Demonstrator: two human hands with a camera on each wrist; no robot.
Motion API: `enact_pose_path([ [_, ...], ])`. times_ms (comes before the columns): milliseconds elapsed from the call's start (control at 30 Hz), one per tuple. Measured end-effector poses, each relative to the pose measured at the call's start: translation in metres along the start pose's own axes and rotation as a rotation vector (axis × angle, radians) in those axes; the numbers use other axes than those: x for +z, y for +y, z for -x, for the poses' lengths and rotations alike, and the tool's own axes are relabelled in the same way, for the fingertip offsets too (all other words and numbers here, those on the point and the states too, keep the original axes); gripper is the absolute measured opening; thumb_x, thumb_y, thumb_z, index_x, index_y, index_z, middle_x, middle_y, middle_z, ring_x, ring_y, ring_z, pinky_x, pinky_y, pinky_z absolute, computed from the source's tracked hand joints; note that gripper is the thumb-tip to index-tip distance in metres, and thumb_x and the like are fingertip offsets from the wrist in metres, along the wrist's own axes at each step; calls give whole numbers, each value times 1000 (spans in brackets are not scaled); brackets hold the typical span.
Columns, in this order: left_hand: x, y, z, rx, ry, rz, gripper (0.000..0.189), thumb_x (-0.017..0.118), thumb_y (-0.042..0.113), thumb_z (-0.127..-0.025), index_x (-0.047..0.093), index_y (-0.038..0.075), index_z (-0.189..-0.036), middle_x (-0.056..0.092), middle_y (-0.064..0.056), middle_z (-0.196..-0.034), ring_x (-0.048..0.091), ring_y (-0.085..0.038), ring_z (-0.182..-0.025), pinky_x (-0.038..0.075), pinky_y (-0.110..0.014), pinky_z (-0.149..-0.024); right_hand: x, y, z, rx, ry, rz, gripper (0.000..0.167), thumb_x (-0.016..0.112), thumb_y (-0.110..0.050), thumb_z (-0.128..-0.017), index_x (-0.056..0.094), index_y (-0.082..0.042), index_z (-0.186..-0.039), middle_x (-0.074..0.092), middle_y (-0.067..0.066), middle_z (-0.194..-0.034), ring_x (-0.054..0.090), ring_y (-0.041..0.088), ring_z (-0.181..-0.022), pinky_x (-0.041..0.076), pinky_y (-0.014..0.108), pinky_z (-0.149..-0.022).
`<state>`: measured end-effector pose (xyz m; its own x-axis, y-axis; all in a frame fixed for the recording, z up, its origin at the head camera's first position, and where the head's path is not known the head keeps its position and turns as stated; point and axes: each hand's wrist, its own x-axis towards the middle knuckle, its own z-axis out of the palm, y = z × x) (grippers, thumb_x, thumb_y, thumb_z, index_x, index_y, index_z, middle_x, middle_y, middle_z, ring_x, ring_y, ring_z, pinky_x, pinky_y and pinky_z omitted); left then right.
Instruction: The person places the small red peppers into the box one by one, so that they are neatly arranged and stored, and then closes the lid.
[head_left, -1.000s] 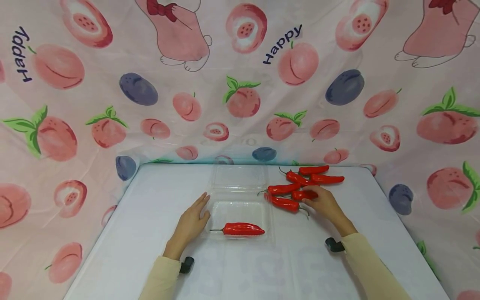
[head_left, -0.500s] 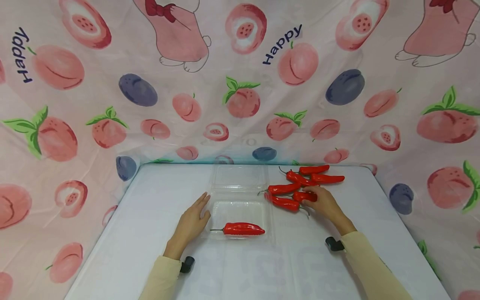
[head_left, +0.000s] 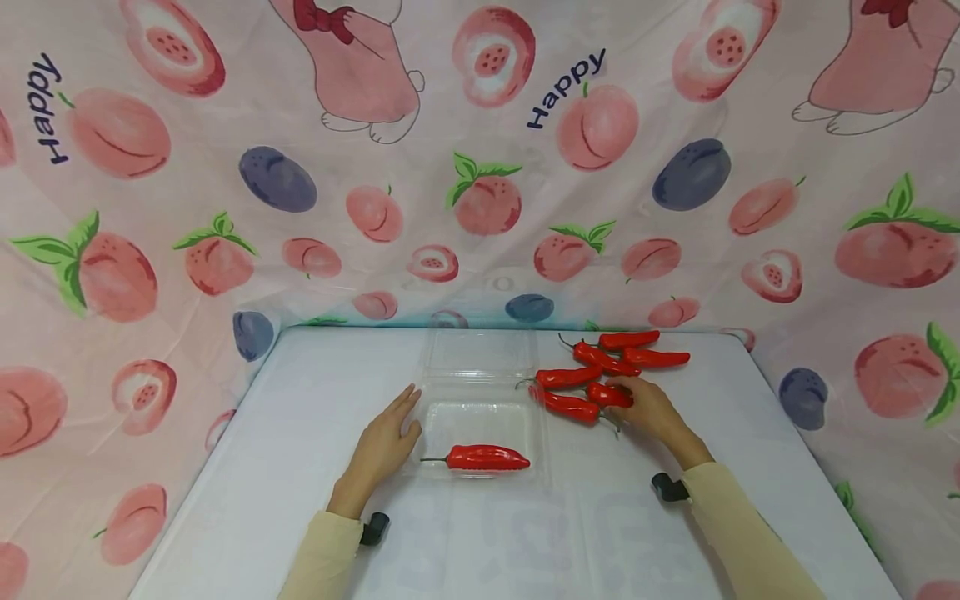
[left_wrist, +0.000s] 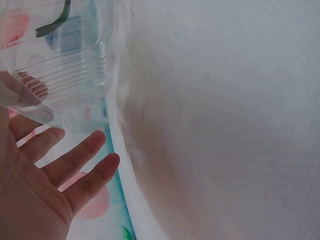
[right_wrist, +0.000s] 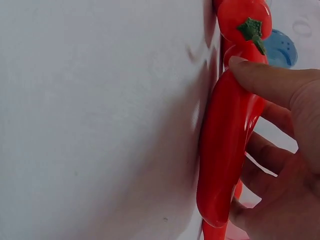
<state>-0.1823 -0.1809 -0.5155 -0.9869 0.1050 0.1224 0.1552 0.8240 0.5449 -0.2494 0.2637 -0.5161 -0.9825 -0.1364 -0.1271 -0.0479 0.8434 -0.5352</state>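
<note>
A clear plastic clamshell box (head_left: 480, 421) stands with its lid folded back, and one red chili pepper (head_left: 487, 457) lies in the near part of its tray. At its left side rests my left hand (head_left: 386, 446), fingers stretched out and touching the rim; in the left wrist view the fingers (left_wrist: 82, 165) are spread below the ribbed plastic wall (left_wrist: 75, 70). My right hand (head_left: 652, 414) pinches another red chili pepper (right_wrist: 225, 140) between thumb and fingers, among the peppers right of the box. Part of that pepper is hidden by the hand in the head view.
Several other red chili peppers lie close together, one (head_left: 570, 407) beside the box and another (head_left: 655, 358) farther back. The white table (head_left: 315, 367) ends at a fruit-print cloth (head_left: 495, 192) hanging behind it.
The pepper under my right hand has shifted slightly, and the right fingers have settled round it. My left hand and the box stay in place.
</note>
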Motion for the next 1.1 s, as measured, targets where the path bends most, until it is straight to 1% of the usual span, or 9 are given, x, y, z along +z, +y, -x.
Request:
enact_pose_path([
  [233, 1, -1, -1, -5, -12, -2, 53, 56, 20, -95, 47, 13, -147, 40, -1, -157, 47, -31, -138, 44, -52, -108, -4, 1, 4, -1, 5, -21, 58, 77, -29, -84, 56, -10, -135, 59, 19, -128, 54, 37, -116, 51, 55, -97],
  [400, 1, -1, -1, -10, -7, -2, 53, 56, 20, -96, 47, 14, -147, 40, -1, -157, 46, -32, -138, 44, -53, -108, -6, -1, 7, -28, 31, -44, 58, 77, -32, -84, 57, -11, -135, 59, 18, -126, 55, 37, -114, 56, 50, -91],
  [533, 1, -1, 0, -2, 6, -10, 53, 57, 20, -95, 47, 13, -147, 40, -2, -157, 48, -32, -137, 44, -53, -108, -6, -8, 12, -36, 65, -68, 59, 77, -34, -84, 56, -13, -135, 59, 16, -127, 55, 36, -114, 57, 48, -88],
  [700, 0, -1, 1, -1, 7, -7, 53, 58, 19, -95, 47, 13, -147, 40, -2, -157, 48, -32, -138, 44, -53, -108, -7, -17, 18, -14, 86, -87, 60, 76, -36, -84, 55, -14, -136, 59, 15, -129, 55, 36, -115, 58, 46, -86],
  [800, 1, -1, 1, -3, 3, 1, 53, 58, 19, -95, 47, 13, -147, 40, -2, -157, 47, -32, -138, 44, -53, -108, -7, -21, 22, -27, 104, -98, 58, 76, -34, -85, 56, -14, -136, 58, 15, -130, 56, 36, -115, 59, 46, -85],
  [967, 2, -1, 1, 2, 1, 4, 53, 58, 19, -95, 47, 13, -147, 41, -2, -157, 49, -33, -136, 44, -53, -107, -9, -28, 29, -72, 143, -102, 56, 76, -32, -85, 57, -14, -135, 59, 16, -132, 58, 36, -114, 59, 47, -86],
  [1100, 3, -1, 1, 6, 2, 2, 53, 58, 19, -95, 47, 13, -147, 41, -2, -157, 49, -33, -136, 45, -53, -107, -11, -35, 34, -91, 154, -108, 58, 77, -34, -84, 57, -14, -135, 59, 15, -132, 58, 35, -113, 59, 47, -86],
])
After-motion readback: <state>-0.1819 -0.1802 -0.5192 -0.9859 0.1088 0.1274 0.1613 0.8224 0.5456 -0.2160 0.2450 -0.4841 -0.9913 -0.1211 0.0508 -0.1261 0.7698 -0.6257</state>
